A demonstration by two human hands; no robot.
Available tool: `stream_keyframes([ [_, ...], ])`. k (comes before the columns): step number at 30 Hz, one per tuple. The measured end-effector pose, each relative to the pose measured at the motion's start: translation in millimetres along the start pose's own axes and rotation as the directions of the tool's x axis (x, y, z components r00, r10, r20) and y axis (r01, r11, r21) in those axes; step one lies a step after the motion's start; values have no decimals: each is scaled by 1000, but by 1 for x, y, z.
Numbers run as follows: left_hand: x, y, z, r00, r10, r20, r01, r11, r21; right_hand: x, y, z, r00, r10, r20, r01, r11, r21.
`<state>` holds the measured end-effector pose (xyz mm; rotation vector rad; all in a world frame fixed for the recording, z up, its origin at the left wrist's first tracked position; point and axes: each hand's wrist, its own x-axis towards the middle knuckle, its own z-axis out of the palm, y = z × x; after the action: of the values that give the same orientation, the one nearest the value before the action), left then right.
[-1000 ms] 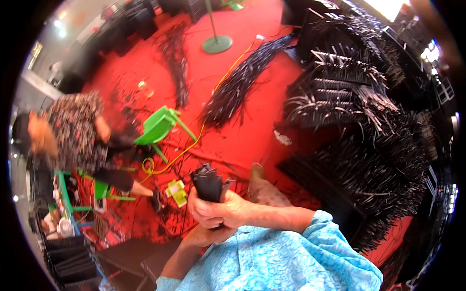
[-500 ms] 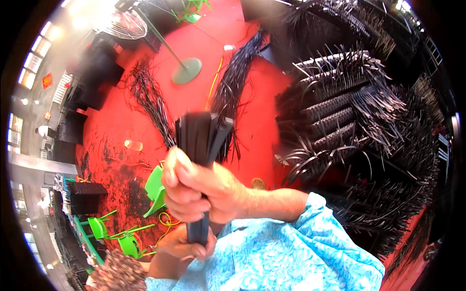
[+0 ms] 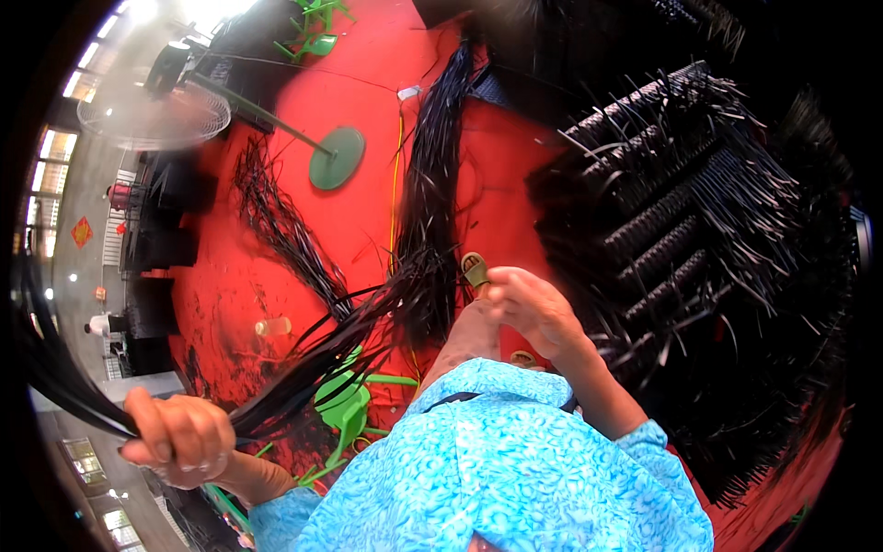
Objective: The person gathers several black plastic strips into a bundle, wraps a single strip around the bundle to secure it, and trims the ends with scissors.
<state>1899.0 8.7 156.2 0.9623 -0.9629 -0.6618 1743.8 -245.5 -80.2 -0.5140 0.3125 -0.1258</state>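
Observation:
My left hand (image 3: 184, 437) is out at the lower left, closed around a bunch of long flat black strips (image 3: 317, 373). One end of the bunch swings up past the hand at the left edge; the other trails right toward the long black bundle (image 3: 428, 166) on the floor. Whether the two are joined, I cannot tell. In front of my leg, my right hand (image 3: 533, 313) hangs with its fingers loosely stretched, holding nothing. A second, thinner bundle of black strips (image 3: 290, 235) lies left of the long one.
Black woven pieces with loose strip ends (image 3: 653, 221) are stacked at the right. A fan with a green round base (image 3: 338, 158) stands at the upper left. A green chair (image 3: 343, 405) is beside my left arm. A yellow cable (image 3: 397, 198) crosses the red floor (image 3: 501, 184).
Both hands were together on a black strip bundle before my chest. Now they are apart: the left has moved far left with strips, and the right has let go and moved right.

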Motion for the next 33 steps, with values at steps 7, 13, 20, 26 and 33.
stream_keyframes([
  [7, 118, -41, -121, 991, -129, 14, 130, 988, -80, 83, -6, -61, 880, -26, -475, 130, 974, 188],
  [13, 199, -80, -209, 972, -225, -67, 209, 960, -187, 173, -51, -48, 807, 42, -589, 46, 990, 133],
  [20, 276, -129, -258, 963, -256, -82, 243, 959, -143, 263, -150, -54, 821, -100, -563, 102, 994, -27],
  [26, 344, -171, -281, 952, -271, -142, 255, 959, -121, 392, -302, -93, 840, -319, -439, 193, 932, -308],
  [33, 495, -270, -287, 843, -427, -328, 392, 904, -172, 571, -512, -200, 705, -541, -460, 240, 791, -562],
])
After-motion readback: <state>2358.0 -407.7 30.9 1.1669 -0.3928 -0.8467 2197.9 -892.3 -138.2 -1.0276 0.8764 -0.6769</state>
